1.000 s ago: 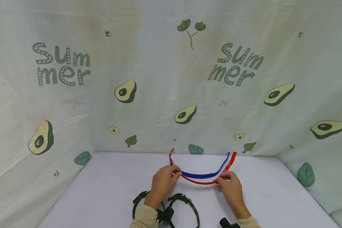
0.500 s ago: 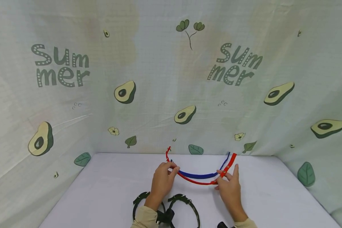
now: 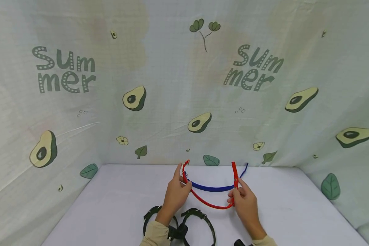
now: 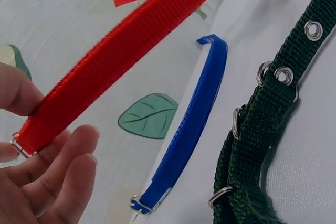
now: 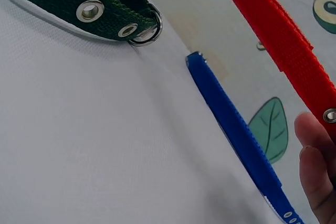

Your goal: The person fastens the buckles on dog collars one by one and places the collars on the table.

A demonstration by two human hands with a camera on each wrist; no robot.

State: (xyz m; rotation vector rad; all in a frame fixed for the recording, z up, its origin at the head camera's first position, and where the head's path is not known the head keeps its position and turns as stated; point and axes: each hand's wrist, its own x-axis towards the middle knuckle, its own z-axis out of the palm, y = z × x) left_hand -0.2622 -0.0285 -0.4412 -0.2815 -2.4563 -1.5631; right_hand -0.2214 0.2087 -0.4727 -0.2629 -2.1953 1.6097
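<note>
Your left hand (image 3: pixel 176 193) and right hand (image 3: pixel 245 204) each pinch an end of the red collar (image 3: pixel 209 204), lifted above the desk (image 3: pixel 110 205).

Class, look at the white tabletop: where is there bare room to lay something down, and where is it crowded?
Bare: left of the left hand toward the backdrop; right of the right hand. Crowded: the middle, with red collar, blue collar and dark green collars.

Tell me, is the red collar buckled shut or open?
Open. The red collar hangs in a U, its two ends apart, one in each hand.
</note>
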